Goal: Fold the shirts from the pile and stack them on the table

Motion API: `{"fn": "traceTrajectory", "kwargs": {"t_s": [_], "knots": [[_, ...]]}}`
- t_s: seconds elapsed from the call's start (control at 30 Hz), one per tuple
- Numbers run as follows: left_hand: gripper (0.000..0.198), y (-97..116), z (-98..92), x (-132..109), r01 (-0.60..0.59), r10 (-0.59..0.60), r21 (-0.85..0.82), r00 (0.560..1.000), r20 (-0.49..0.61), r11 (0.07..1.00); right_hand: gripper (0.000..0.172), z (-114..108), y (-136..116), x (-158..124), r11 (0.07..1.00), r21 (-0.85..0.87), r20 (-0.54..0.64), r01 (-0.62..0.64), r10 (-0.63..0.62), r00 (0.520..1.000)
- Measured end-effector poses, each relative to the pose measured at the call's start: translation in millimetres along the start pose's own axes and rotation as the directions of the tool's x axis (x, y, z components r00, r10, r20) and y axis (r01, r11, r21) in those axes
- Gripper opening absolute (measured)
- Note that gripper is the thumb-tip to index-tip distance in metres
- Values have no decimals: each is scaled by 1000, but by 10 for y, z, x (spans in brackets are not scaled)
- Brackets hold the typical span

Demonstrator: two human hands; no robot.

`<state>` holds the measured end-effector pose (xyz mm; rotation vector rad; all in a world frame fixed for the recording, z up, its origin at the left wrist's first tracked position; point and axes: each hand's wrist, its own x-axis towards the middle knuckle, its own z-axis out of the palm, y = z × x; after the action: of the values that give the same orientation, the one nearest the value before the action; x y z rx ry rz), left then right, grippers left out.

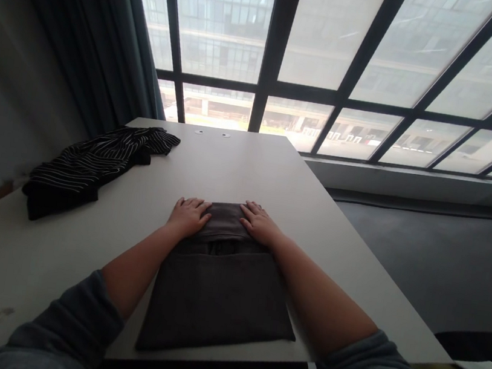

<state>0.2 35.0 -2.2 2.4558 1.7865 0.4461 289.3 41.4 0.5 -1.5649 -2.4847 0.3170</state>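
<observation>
A dark grey folded garment (216, 293) lies flat on the white table (296, 216) right in front of me. My left hand (189, 213) rests palm down on its far left corner, fingers spread. My right hand (259, 220) presses flat on the far right corner. Both hands lie on the cloth without gripping it. The garment's far edge shows a folded-over band between my hands.
A black garment with thin white stripes (93, 166) is heaped at the table's far left. Two small round caps (211, 134) sit at the far edge. Big windows and a dark curtain (89, 28) stand behind. The floor drops off to the right.
</observation>
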Motion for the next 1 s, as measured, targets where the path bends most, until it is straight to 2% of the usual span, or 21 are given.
{"fn": "traceTrajectory", "kwargs": {"t_s": [0.1, 0.33, 0.57, 0.67, 0.77, 0.83, 0.9, 1.0], "knots": [[53, -19, 120, -30, 38, -38, -1, 999, 22, 999, 69, 72, 81, -8, 999, -11, 80, -47, 48, 996], [60, -159, 202, 48, 129, -128, -34, 991, 32, 991, 70, 59, 102, 3, 997, -19, 95, -74, 76, 993], [57, -415, 152, 23, 44, -40, -173, 999, 23, 984, 68, 67, 110, -17, 999, -21, 66, -40, 41, 997], [58, -512, 57, -39, 15, -24, -261, 999, -32, 965, 66, 26, 127, -83, 1000, 12, 25, -16, 16, 1000], [61, -526, -34, -174, 29, -99, -478, 987, -123, 878, 63, -50, 158, -248, 996, 86, -71, 32, -25, 997], [62, -497, -65, -295, 61, -157, -606, 982, -107, 793, 60, -113, 163, -425, 987, 147, -121, 68, -51, 991], [65, -460, -68, -424, 100, -174, -648, 983, -52, 756, 55, -178, 129, -655, 973, 203, -139, 107, -80, 987], [71, -428, -47, -627, 96, -116, -586, 993, 3, 805, 46, -265, -5, -1081, 948, 265, -140, 173, -140, 980]]}}
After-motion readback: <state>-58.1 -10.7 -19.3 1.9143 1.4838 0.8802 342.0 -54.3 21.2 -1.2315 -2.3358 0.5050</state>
